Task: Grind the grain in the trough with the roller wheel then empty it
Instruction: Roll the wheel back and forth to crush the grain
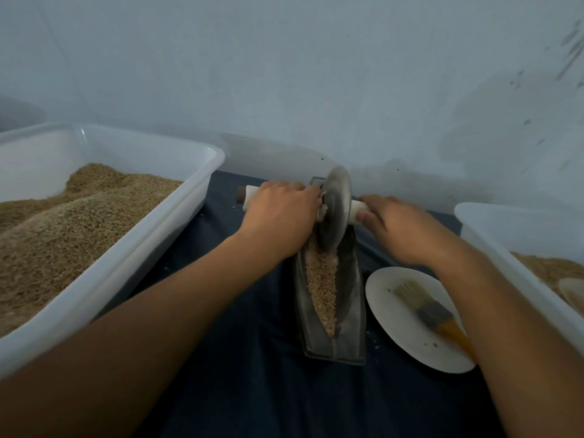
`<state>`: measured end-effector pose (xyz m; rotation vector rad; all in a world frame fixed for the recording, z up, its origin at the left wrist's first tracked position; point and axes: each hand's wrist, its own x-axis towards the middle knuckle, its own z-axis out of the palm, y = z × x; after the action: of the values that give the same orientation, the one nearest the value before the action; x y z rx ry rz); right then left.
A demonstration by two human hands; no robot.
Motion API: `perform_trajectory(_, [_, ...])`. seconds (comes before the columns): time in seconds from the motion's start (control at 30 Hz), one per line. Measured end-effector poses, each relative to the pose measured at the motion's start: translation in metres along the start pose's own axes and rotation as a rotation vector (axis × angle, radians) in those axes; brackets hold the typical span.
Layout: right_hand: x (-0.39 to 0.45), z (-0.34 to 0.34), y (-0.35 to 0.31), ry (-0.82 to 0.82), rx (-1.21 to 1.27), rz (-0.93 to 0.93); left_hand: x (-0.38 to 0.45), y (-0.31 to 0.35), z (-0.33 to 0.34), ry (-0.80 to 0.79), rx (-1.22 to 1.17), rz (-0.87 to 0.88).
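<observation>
A narrow metal trough (357,295) lies lengthwise on the dark cloth, with a strip of tan grain (320,279) along its groove. The grey roller wheel (335,207) stands upright in the trough's far end, on top of the grain. Its axle handle is wrapped in white and sticks out on both sides. My left hand (279,216) grips the left handle close to the wheel. My right hand (401,229) grips the right handle, with the thumb under the white wrap.
A large white tub (177,216) full of grain stands at the left. Another white tub (493,238) with grain is at the right edge. A white plate (398,327) with a yellow-handled brush (429,311) lies right of the trough. A pale wall rises close behind.
</observation>
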<state>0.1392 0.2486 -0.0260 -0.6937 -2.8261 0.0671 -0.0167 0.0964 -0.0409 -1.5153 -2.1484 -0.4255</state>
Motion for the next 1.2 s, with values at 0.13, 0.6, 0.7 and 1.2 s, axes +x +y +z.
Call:
perform_trajectory(0.13, [-0.004,-0.022,-0.007,-0.098,-0.036,0.007,0.003,-0.004,-0.017,-0.236,0.014,-0.013])
perform_trajectory(0.6, [-0.05,-0.08,-0.065,-0.408,-0.322,0.022,-0.027,0.031,-0.106,-0.347,0.171,0.096])
perform_trajectory(0.7, [-0.043,-0.073,-0.055,-0.414,-0.229,0.024,-0.02,0.024,-0.09,-0.387,0.105,0.026])
perform_trajectory(1.2, [-0.003,-0.011,-0.01,0.023,-0.073,0.049,-0.005,-0.01,-0.02,-0.354,0.042,-0.146])
